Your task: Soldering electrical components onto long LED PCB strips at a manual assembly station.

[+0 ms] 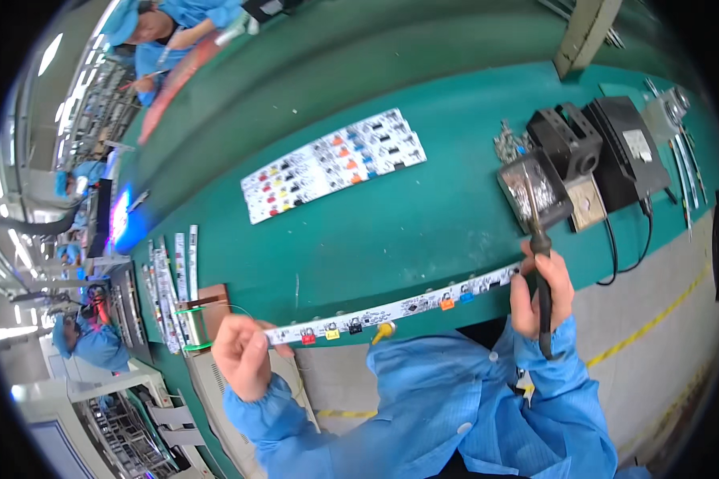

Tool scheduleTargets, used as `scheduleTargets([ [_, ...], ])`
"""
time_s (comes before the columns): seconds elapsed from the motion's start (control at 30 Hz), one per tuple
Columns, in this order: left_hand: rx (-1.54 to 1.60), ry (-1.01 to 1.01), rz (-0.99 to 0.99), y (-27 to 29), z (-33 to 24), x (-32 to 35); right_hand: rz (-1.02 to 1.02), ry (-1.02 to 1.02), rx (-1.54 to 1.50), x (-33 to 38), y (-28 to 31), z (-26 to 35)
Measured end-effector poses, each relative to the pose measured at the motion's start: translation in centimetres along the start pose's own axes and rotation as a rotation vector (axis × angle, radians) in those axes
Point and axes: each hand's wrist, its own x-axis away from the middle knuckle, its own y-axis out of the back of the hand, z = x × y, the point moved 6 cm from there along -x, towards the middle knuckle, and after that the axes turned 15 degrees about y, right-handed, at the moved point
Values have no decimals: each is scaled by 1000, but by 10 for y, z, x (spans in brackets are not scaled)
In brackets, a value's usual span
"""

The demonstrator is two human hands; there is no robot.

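Left hand (244,355) is pinching one end of a circuit strip (411,306); right hand (561,286) is gripping a soldering iron (544,315) and the other end. Coloured parts are already sitting on the strip, spanning between hands along the bench's (471,215) near edge; finished joints, can't tell. Panel (319,172) toward far edge, loose strips (180,267) by left edge are lying untouched.

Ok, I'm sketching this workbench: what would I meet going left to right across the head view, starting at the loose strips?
Loose white strips, left hand, held component strip, right hand with soldering iron, dark box, slim tools.
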Motion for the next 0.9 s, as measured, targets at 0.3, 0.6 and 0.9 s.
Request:
scheduleTargets([
  [0.3, 120, 156, 39, 37, -66, -157, -7, 37, -134, -1, 7, 0],
  [0.6, -444, 177, -421, 29, -27, -248, -36, 17, -164, 2, 6, -5],
  [0.9, -975, 405, -369, 87, 14, -207, -19, 33, -125, 6, 4, -6],
])
